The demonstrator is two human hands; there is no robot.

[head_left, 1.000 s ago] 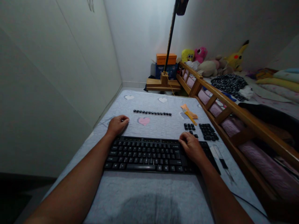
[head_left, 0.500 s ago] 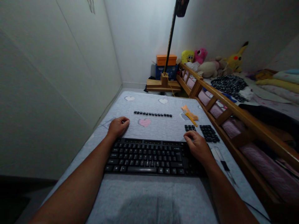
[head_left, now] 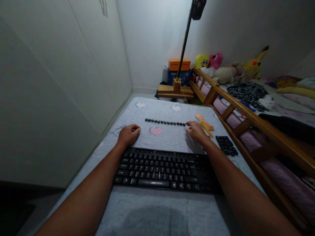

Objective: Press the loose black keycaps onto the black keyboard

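A black keyboard (head_left: 157, 170) lies across the cloth-covered table, its right part bare of keycaps and partly under my right forearm. Beyond it runs a straight row of small black keycaps (head_left: 165, 122). My right hand (head_left: 197, 131) is at the row's right end, fingertips pinched on what seems to be a keycap, mostly hidden by the fingers. My left hand (head_left: 129, 135) rests on the cloth past the keyboard's upper left corner, fingers curled in; anything inside is hidden. A block of loose keycaps (head_left: 225, 145) lies to the right of my right forearm.
Behind my right hand are a yellow-handled brush (head_left: 206, 128) and an orange cloth (head_left: 209, 125). A wooden bed rail (head_left: 233, 98) borders the table on the right, a white cabinet (head_left: 61, 82) stands left. A stand with a wooden base (head_left: 176, 90) is beyond the far edge.
My right hand has moved forward and left from above the keyboard's right part to the row's right end. My left hand stays in place. The camera view has shifted slightly.
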